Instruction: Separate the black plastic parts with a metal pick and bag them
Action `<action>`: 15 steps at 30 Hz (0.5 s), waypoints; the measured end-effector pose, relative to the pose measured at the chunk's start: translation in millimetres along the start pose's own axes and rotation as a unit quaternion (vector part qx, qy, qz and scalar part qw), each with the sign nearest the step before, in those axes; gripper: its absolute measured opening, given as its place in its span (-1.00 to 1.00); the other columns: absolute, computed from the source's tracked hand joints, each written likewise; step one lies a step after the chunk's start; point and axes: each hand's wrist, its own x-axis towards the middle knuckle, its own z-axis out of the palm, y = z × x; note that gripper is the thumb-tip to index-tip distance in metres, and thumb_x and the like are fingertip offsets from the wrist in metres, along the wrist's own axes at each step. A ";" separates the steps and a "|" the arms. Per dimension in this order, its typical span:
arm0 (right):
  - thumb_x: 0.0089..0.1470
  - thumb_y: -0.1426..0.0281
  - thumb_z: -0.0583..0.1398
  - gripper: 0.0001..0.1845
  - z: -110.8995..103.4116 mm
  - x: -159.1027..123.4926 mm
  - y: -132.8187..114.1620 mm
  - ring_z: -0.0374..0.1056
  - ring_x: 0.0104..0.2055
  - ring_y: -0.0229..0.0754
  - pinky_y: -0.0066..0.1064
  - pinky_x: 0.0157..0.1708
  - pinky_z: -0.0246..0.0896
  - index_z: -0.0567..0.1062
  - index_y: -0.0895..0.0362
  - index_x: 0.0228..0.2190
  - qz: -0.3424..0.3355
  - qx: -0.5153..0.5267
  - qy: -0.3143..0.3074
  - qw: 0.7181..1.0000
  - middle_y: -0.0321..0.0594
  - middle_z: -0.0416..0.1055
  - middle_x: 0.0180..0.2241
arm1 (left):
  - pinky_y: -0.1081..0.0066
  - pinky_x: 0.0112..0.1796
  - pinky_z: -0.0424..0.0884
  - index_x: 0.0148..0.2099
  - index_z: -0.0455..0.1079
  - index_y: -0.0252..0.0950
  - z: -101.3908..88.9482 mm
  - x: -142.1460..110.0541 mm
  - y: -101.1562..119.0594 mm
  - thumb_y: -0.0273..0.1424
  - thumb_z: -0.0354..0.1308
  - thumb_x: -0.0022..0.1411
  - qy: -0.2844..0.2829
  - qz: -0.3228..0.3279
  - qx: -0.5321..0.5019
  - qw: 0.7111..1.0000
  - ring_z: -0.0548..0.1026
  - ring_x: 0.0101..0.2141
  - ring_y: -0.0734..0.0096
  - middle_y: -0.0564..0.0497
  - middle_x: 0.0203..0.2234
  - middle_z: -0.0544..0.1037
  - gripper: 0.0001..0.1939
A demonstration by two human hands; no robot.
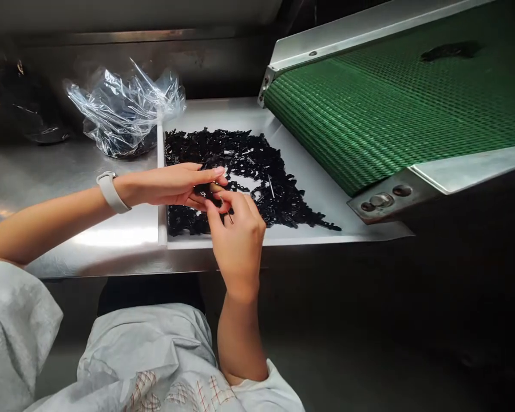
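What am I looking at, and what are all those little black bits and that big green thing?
This picture comes from a camera on a person's head, looking down at their hands. The left hand, with a white watch on its wrist, and the right hand are pinching a small clump of black pieces. More black pieces lie spread on a white tray, which sits on a steel table. The big green thing looks like a mesh conveyor belt, which carries things along. Behind the tray is a crinkly clear plastic bag.
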 end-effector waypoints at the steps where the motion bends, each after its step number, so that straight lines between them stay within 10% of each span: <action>1: 0.20 0.45 0.26 -0.96 1.7 2.1 1.9 0.33 -0.31 -0.18 -0.30 -0.22 0.30 0.53 0.08 -0.29 0.000 -0.003 -0.001 1.000 -0.23 0.44 -0.30 | 0.35 0.03 0.55 -0.07 0.49 -0.24 -0.1 -1.9 -0.7 -0.18 0.13 0.48 0.010 -0.006 -0.017 1.000 0.66 -0.12 0.42 -0.07 -0.09 0.69 -0.75; 8: 0.22 0.33 0.24 -0.89 5.6 -2.8 7.1 0.31 -0.35 -0.22 -0.36 -0.34 0.24 0.43 0.07 -0.33 0.036 0.024 -0.032 0.999 -0.30 0.33 -0.38 | 0.35 -0.10 0.55 -0.15 0.44 -0.26 -9.5 -8.5 -6.8 -0.50 0.21 0.35 0.075 -0.028 -0.007 0.997 0.56 -0.39 0.52 0.05 -0.39 0.56 -0.94; 15: 0.21 0.30 0.23 -0.88 3.8 -3.1 2.6 0.31 -0.32 -0.24 -0.42 -0.37 0.24 0.41 0.08 -0.32 0.068 0.061 -0.048 0.995 -0.30 0.31 -0.38 | 0.38 -0.09 0.49 0.17 0.43 -0.30 -18.8 -7.3 -18.2 -0.47 0.30 0.15 0.044 0.026 0.106 0.993 0.64 -0.17 0.42 -0.04 -0.19 0.68 -0.49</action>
